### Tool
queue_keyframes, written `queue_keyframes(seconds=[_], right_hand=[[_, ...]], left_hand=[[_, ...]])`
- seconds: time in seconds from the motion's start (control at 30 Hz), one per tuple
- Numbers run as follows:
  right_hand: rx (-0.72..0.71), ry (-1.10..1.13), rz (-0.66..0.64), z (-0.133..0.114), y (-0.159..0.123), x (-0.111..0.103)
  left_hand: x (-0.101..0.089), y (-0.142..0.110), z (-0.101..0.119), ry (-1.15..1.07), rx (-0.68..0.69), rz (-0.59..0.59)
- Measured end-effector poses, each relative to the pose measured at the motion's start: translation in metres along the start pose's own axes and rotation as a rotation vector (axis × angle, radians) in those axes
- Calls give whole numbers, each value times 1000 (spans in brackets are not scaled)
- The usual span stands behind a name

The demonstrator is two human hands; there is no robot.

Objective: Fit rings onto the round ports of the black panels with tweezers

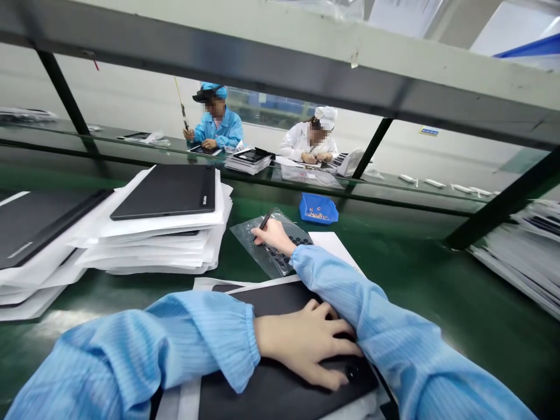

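Note:
My left hand lies on a flat black tablet-like panel, fingers spread near its camera end. A small black round part sits by the thumb tip. Farther forward, my right hand is closed around a thin black pen-like tool. That hand is over a clear plastic bag with several small dark round pieces, partly hidden by the wrist. My right forearm crosses beyond the left fingertips. White sheets stick out from under the panel.
At left stand stacks of black panels interleaved with white sheets. A blue bin with small pieces sits behind the bag, near a white card. More sheets are piled right. A shelf crosses overhead; two people work beyond.

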State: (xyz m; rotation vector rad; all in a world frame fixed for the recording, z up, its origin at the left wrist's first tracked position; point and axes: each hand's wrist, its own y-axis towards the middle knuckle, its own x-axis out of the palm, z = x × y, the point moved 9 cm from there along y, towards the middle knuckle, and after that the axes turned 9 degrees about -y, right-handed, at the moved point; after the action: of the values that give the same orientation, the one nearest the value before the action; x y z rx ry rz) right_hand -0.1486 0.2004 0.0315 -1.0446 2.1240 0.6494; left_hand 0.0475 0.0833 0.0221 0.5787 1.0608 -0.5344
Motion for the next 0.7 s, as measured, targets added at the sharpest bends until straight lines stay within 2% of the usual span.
queue_keyframes(seconds=[0.07,0.13,0.27,0.4,0.53,0.6,0.7], right_hand=[[-9,-11,-21,-2,-1,-1],[-20,-5,-19,-5,-5,-13],[-21,-14,-7,-3,-28,-59],[55,-78,-36,27,-73,-99],[186,-114,-39,72,-117,-113],[242,-101,-57,91,-131,-107],[292,-42,-122,107,-141,-89]], left_hand=[[1,0,0,0,3,-1],[0,-1,0,-5,6,12],[-3,-1,2,-14,6,31],[-5,-1,0,11,-41,21],[-20,-9,-33,74,-341,156],[-28,-17,-54,119,-504,216],[-33,-26,-75,181,-651,240]])
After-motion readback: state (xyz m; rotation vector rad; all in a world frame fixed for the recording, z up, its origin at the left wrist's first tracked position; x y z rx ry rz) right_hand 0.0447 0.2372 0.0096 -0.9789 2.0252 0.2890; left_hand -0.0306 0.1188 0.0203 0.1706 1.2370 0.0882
